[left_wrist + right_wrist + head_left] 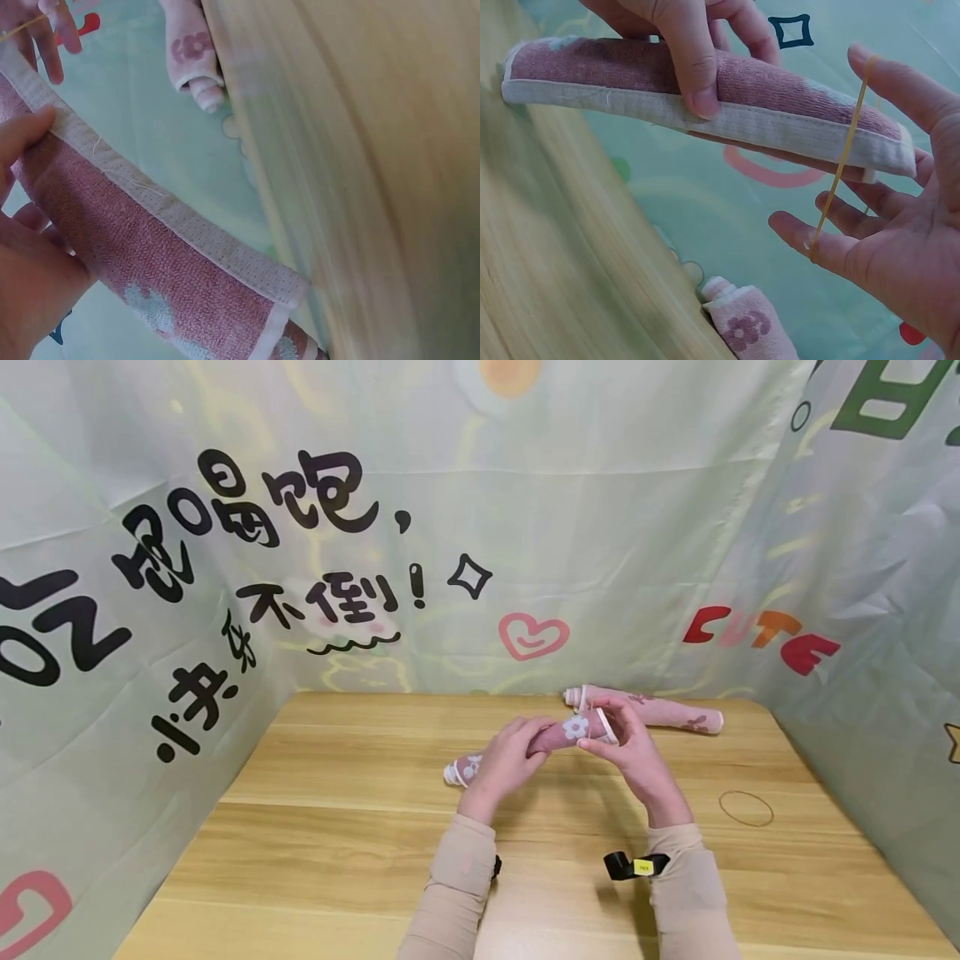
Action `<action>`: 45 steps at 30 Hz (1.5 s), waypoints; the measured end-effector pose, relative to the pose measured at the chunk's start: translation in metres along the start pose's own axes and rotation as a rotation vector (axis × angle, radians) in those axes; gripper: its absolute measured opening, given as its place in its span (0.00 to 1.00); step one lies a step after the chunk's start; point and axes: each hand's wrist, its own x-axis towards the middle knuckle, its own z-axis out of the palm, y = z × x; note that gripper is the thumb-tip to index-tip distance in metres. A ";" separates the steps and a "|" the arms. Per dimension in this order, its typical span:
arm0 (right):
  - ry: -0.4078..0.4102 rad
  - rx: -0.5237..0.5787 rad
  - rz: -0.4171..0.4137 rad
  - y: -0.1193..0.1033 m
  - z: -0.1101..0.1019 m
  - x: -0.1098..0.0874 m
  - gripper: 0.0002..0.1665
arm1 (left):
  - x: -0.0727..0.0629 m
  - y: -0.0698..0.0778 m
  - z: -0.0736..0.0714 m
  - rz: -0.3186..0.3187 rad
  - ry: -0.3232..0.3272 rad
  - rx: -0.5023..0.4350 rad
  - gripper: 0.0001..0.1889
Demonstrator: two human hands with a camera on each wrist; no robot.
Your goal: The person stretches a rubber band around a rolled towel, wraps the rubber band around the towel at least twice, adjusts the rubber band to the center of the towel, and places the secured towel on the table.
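Observation:
A dark pink rolled towel (557,737) with white flowers and a white border is held above the table, tilted in the head view. My left hand (510,758) grips its middle, the thumb (703,101) pressing on the white border in the right wrist view. At the other end is my right hand (636,752), its fingers spread. A yellow rubber band (845,150) stretches between the right thumb and fingers, looped around that end of the roll. Loose white threads (124,178) hang from the border in the left wrist view.
A lighter pink rolled towel (667,713) lies at the back right of the wooden table (337,860). Another rubber band (721,804) rests on the table to the right. A printed cloth (420,527) encloses the back and sides.

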 end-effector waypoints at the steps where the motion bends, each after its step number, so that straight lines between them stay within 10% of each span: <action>1: -0.004 0.001 -0.003 0.000 0.000 0.000 0.31 | 0.000 0.001 0.000 0.003 -0.008 -0.001 0.24; 19: -0.058 -0.043 0.029 -0.002 0.007 0.002 0.37 | 0.001 0.007 0.005 0.062 0.027 -0.050 0.26; 32: -0.107 -0.022 0.014 0.000 0.011 0.002 0.36 | 0.001 0.009 0.009 0.250 0.174 0.036 0.25; 45: -0.134 0.164 0.172 0.018 0.021 0.004 0.25 | 0.002 0.006 0.010 0.200 0.260 0.106 0.16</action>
